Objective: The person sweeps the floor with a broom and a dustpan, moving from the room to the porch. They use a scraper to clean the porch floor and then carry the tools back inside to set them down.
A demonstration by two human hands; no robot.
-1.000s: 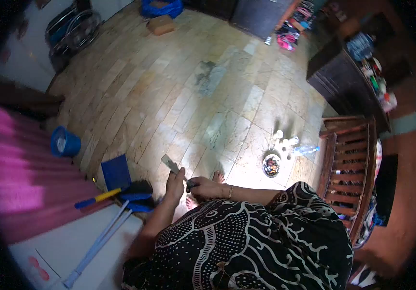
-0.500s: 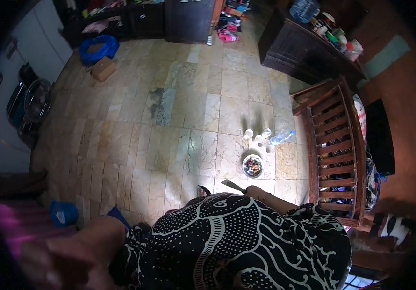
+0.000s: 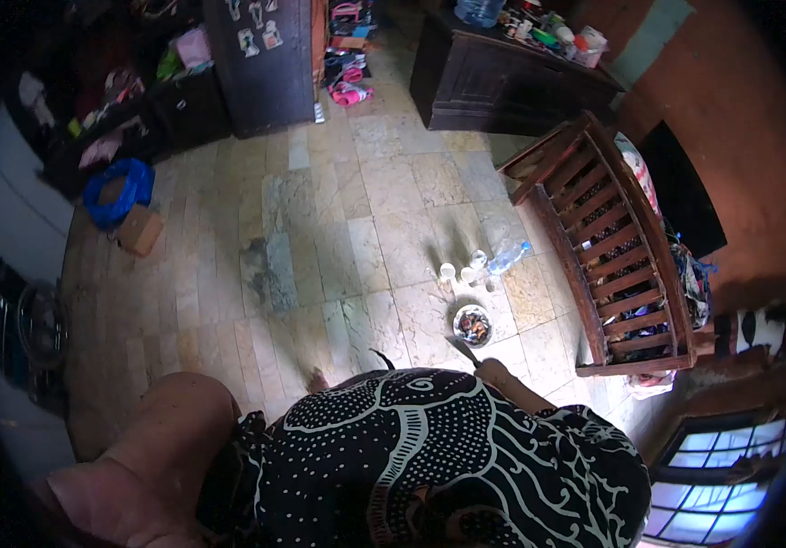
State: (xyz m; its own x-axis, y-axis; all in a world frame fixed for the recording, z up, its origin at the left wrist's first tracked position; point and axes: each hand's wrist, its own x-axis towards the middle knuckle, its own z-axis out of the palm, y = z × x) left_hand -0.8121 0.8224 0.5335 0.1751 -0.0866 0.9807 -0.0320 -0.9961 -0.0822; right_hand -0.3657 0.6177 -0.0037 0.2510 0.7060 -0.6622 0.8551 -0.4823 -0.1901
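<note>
My right hand (image 3: 492, 373) shows past the front of the black-and-white patterned garment (image 3: 411, 447), closed round the handle of a knife-like tool. Its flat grey blade (image 3: 462, 349) points towards the bowl (image 3: 458, 331), right beside its near rim. Dark, white and orange pieces (image 3: 474, 325) fill that bowl on the floor. Beyond it stand three white cups (image 3: 448, 271), with a clear plastic bottle (image 3: 506, 258) lying beside them, blue cap to the right. My left hand (image 3: 105, 502) is raised close to the camera at the lower left, its fingers mostly in shadow. A dark curved tip (image 3: 381, 357) pokes out past the garment.
Stone tiles (image 3: 338, 274) cover the floor. A slatted wooden bench (image 3: 617, 265) stands at the right, a dark cabinet (image 3: 503, 87) behind. On the left are a cardboard box (image 3: 141, 230), a blue bag-lined bin (image 3: 119, 192) and a wheelchair (image 3: 37, 329).
My view has swung, bringing the window into sight at right. The blade has turned and now lies closer to the bowl. My left arm has shifted, its forearm now more in sight.
</note>
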